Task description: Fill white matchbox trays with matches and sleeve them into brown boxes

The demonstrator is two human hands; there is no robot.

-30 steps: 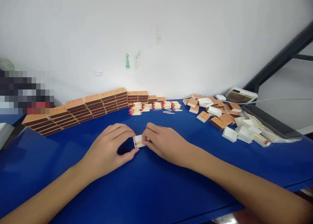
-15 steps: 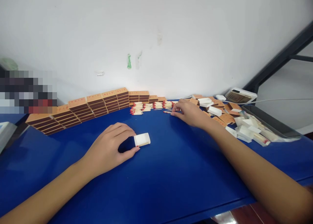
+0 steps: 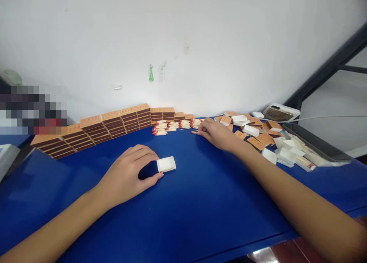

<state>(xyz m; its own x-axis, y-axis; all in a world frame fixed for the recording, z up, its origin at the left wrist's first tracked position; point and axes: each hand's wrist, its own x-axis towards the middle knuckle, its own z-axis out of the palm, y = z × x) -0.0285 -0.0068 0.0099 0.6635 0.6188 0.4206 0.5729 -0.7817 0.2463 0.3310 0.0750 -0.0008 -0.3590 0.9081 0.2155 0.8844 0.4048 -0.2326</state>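
A white matchbox tray [image 3: 166, 163] lies on the blue table, its left end held between the thumb and fingers of my left hand [image 3: 133, 169]. A little match wood shows along the tray's near side. Farther back, my right hand [image 3: 213, 132] is at the right end of a row of red-tipped matches [image 3: 185, 124]. Its thumb and fingers are pinched on matches, with red heads sticking out to the left. How many are in the fingers is hidden.
Stacked matchboxes [image 3: 114, 121] line the wall on the left. Loose matchbox sleeves [image 3: 256, 143] and white trays [image 3: 286, 156] are heaped on the right. Behind them are a dark tablet-like device [image 3: 318, 142] and a phone [image 3: 281, 113]. A blurred area covers the far left.
My right hand has shifted slightly left along the matches, uncovering more sleeves to its right. My left hand and the tray have stayed in place.
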